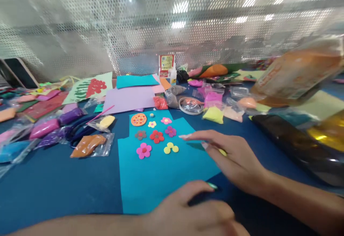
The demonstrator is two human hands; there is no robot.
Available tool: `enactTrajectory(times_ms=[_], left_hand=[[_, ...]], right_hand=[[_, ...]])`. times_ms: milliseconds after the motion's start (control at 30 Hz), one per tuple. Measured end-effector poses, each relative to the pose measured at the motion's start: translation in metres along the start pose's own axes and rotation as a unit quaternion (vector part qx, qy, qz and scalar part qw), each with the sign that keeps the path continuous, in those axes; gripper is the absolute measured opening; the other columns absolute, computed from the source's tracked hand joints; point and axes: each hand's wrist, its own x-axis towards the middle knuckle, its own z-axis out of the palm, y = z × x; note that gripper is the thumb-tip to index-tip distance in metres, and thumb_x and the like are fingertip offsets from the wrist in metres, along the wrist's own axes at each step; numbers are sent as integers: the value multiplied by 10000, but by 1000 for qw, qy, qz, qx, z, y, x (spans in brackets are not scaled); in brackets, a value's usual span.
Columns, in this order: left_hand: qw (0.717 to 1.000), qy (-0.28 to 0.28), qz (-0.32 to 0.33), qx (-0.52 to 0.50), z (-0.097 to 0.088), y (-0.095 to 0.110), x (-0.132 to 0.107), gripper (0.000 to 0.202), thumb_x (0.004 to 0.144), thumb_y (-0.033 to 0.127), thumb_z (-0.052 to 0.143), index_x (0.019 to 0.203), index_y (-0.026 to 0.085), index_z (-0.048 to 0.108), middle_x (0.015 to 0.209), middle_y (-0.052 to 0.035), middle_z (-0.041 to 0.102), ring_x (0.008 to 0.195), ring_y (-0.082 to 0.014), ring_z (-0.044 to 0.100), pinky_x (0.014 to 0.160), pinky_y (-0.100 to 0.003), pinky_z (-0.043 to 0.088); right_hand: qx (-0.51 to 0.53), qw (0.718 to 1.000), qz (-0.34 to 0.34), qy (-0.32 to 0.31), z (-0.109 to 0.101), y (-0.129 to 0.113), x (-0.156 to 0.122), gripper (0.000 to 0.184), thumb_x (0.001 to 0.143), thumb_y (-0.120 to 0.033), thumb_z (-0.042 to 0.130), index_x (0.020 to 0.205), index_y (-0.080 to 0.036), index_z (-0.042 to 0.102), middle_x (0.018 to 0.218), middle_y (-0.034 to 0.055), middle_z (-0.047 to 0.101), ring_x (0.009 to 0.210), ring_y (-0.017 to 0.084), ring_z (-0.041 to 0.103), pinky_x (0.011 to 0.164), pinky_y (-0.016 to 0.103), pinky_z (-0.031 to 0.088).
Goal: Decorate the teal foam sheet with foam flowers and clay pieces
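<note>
A blue sheet of card (166, 178) lies before me with flattened clay shapes on it. Among them are a red flower (157, 136), a pink flower (144, 150), a purple flower (170, 131) and an orange dotted disc (139, 119). Three yellow clay petals (171, 148) sit joined at the right. My right hand (236, 153) hovers over the card's right side, index finger and thumb stretched toward the petals. A bit of yellow clay (223, 152) shows between its curled fingers and palm. My left hand (196, 207), blurred, crosses the card's lower edge; what its fingers hold is hidden.
Bagged clay in several colours, such as the orange bag (90, 145) and yellow bag (213, 115), surrounds the card. A lilac sheet (129, 98) and a glue bottle (173, 74) are behind. At right are a tilted bottle (298, 72) and a dark case (290, 148). Perforated metal panel (150, 24) stands beyond.
</note>
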Motion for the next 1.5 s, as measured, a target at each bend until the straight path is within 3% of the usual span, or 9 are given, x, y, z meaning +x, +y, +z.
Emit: enactTrajectory(times_ms=[133, 300, 400, 567, 733, 833, 933, 1100, 1500], left_hand=[[993, -26, -103, 53, -21, -10, 14, 97, 823, 255, 504, 843, 204, 585, 735, 19, 614, 738, -137, 517, 788, -340, 389], [961, -34, -220, 163, -29, -37, 35, 270, 808, 345, 523, 1009, 164, 528, 900, -78, 600, 850, -228, 517, 729, -368, 401], [964, -11, -223, 146, -24, -61, 46, 231, 837, 282, 470, 1016, 142, 508, 887, -82, 576, 849, -215, 512, 736, -349, 422], [965, 34, -251, 68, -16, -94, 42, 117, 841, 188, 467, 920, 163, 550, 828, -42, 547, 797, -158, 510, 717, -279, 434], [961, 22, -270, 64, -10, -102, 23, 182, 816, 248, 546, 977, 182, 598, 832, -41, 528, 796, -157, 513, 709, -276, 442], [963, -1, -256, 80, -9, -103, 19, 194, 824, 263, 532, 982, 195, 622, 853, -49, 524, 794, -160, 512, 697, -278, 442], [963, 42, -251, 86, -12, -103, 21, 171, 835, 257, 514, 934, 181, 632, 837, -46, 529, 800, -153, 510, 719, -273, 442], [956, 83, -249, 128, -20, -104, 24, 195, 834, 286, 517, 787, 163, 660, 811, -50, 508, 767, -150, 485, 695, -270, 428], [966, 51, -251, 42, -25, -105, 22, 189, 817, 309, 548, 795, 183, 686, 772, -37, 612, 729, -139, 554, 671, -259, 450]], right_hand=[[181, 976, 123, 22, 5, 1, 7, 245, 753, -137, 422, 912, -201, 597, 860, 6, 667, 395, 59, 497, 387, 199, 413], [371, 881, 274, 103, 10, -15, 34, 140, 701, -249, 497, 802, -164, 542, 623, -41, 542, 305, 37, 330, 312, 201, 281], [444, 835, 325, 26, 5, -25, 59, 404, 802, -536, 378, 702, -164, 499, 510, -33, 478, 336, 56, 335, 321, 180, 205], [468, 840, 274, -28, 5, -18, 81, 538, 819, -657, 248, 973, -198, 484, 528, -47, 479, 280, 36, 231, 297, 169, 123], [459, 860, 223, -10, 22, -6, 73, 417, 865, -548, 313, 1118, -229, 402, 648, -44, 534, 278, 50, 319, 277, 200, 260], [459, 864, 205, -18, 26, -3, 70, 321, 878, -461, 358, 1077, -221, 434, 614, -51, 514, 317, 72, 384, 281, 201, 277], [481, 859, 176, -18, 24, 1, 69, 232, 850, -400, 448, 941, -196, 506, 576, -57, 506, 348, 68, 402, 317, 198, 338], [494, 849, 132, -132, 18, 13, 65, 219, 802, -360, 548, 823, -143, 571, 600, -28, 592, 318, 44, 356, 476, 287, 510], [482, 846, 159, -163, 16, 22, 66, 311, 739, -414, 625, 755, -103, 623, 562, 15, 629, 326, 46, 410, 495, 271, 506]])
